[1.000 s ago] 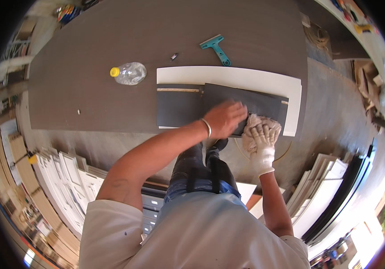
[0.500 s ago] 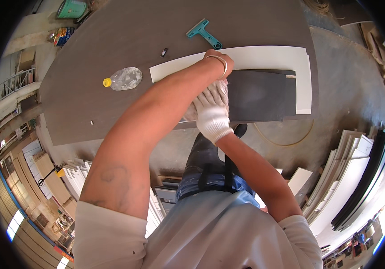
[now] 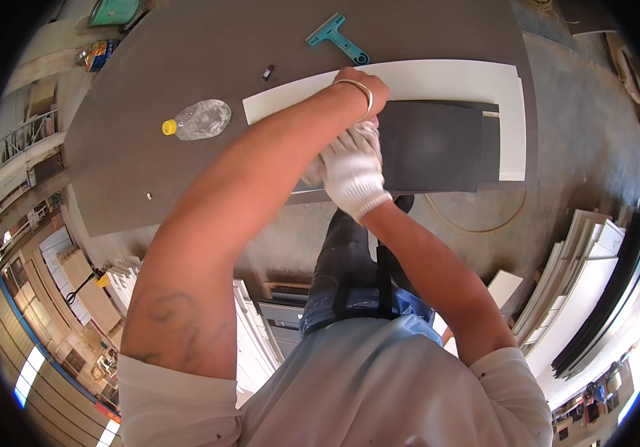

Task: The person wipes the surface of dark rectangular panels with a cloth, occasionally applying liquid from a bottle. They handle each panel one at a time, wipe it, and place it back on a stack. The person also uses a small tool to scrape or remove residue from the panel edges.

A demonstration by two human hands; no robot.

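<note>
My bare left hand (image 3: 362,89), with a bangle at its wrist, is closed over the white panel (image 3: 476,78); its fingers and anything in them are hidden. Just below it, my right hand (image 3: 355,160) wears a white knitted glove. Its fingers are pressed together and curled at the left end of a dark grey panel (image 3: 431,145), and what they hold is covered. The two hands nearly touch, my left forearm crossing in front. The dark panel lies on the white one along the near table edge.
On the brown table (image 3: 208,179) are a clear bottle with a yellow cap (image 3: 199,120), a teal scraper (image 3: 338,39) and a small dark object (image 3: 268,72). Stacked boards (image 3: 573,276) lean at right. A hose loop (image 3: 484,223) lies on the floor. A green bucket (image 3: 113,10) stands far left.
The table and the things on it sit slightly higher in view as the head view shifts. Both hands keep nearly the same place by the panels, with the gloved one a little closer to the left.
</note>
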